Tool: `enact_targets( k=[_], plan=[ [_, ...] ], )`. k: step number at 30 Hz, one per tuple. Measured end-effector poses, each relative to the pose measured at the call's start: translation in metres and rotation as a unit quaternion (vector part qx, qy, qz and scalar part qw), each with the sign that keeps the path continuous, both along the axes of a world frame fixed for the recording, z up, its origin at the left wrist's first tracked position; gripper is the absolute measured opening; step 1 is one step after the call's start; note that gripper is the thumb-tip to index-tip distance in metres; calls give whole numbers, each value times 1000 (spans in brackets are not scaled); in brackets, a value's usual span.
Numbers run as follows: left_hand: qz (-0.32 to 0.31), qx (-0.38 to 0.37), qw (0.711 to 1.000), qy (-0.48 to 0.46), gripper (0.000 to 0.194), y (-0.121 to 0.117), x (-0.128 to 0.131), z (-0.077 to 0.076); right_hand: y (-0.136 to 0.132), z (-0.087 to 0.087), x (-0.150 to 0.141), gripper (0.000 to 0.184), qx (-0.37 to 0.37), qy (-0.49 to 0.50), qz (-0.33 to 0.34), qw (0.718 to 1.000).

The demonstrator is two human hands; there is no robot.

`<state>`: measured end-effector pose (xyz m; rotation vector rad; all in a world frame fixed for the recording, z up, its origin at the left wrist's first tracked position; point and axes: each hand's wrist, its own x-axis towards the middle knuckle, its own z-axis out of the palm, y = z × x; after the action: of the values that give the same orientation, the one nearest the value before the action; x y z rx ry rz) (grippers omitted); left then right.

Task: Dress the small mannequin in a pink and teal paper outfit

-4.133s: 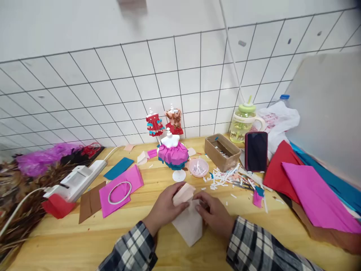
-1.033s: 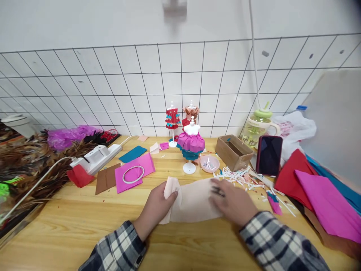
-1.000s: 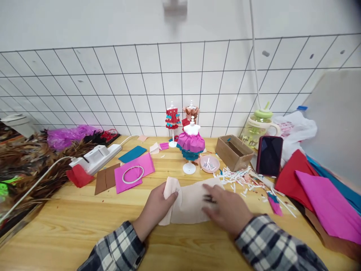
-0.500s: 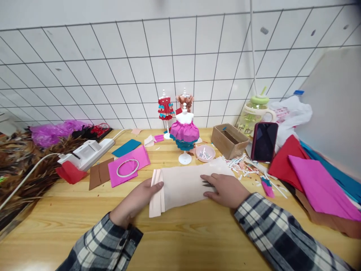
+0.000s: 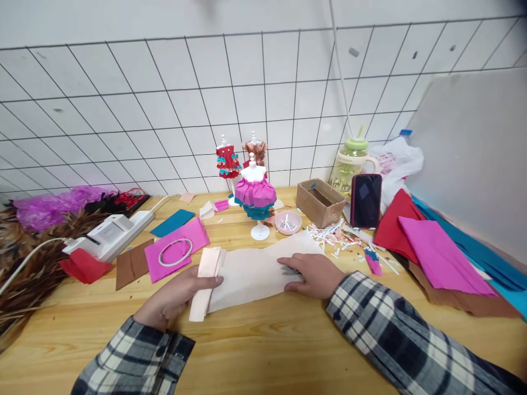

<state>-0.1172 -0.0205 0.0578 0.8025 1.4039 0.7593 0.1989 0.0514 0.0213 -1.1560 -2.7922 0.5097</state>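
A pale pink sheet of crepe paper (image 5: 247,277) lies on the wooden table, its left end folded over into a narrow layered strip (image 5: 211,263). My left hand (image 5: 181,293) grips that strip, thumb on top and fingers underneath. Resting on the right part of the sheet is my right hand (image 5: 315,274), with a small pair of scissors (image 5: 288,270) tucked in it. The blades point left between thumb and forefinger; the handles are mostly hidden by the palm. Behind the sheet stands a mini dress form (image 5: 255,192) in a magenta and teal paper dress.
Left are a white ring (image 5: 175,252) on magenta paper, brown paper (image 5: 134,264) and a power strip (image 5: 111,236). Toward the back right sit a pink bowl (image 5: 288,222), cardboard box (image 5: 321,203), phone (image 5: 366,201) and paper scraps (image 5: 329,233). Coloured sheets (image 5: 448,255) lie far right.
The folded strip at the left end has turned over, showing a smoother face, and my left hand tilts with it. The whole view has shifted, so things appear further left.
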Motion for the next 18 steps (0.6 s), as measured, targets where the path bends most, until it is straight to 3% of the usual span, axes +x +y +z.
enact_targets(
  k=[5, 11, 18],
  plan=[
    [-7, 15, 1000, -4, 53, -1, -6, -1, -1, -1, -26, 46, 39, 5, -33, 999],
    [-12, 1, 1000, 2, 51, 0, 2, -3, 15, -6, -70, 55, 131, -29, -46, 990],
    [-15, -20, 999, -25, 60, 2, 0, -4, 31, -13, -75, 50, 136, 6, -36, 990]
  ],
)
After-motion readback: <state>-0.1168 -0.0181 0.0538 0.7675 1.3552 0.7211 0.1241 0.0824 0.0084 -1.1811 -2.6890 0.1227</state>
